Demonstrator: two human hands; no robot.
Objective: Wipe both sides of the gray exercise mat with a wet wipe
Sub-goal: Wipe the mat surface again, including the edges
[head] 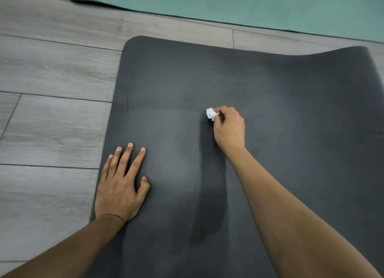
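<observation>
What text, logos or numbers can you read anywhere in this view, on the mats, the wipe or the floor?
None. No readable word, label, brand, number or sign shows in the head view.
gray exercise mat: plain surface, no print or logo visible.
wet wipe, crumpled in the right hand: plain white.
teal mat: no marking.
wood-look floor: grain only.

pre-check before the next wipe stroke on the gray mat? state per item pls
1. Wet wipe gripped by right hand: ok, pinched in the fingers.
2. Wipe touching the gray mat: cannot tell.
3. Left hand bracing the mat: ok, flat near its left edge.
4. Mat lying flat: not ok, far right corner curls up.
5. Stroke path free: ok, bare mat around the wipe.
6. Underside wiped: cannot tell, hidden.
</observation>
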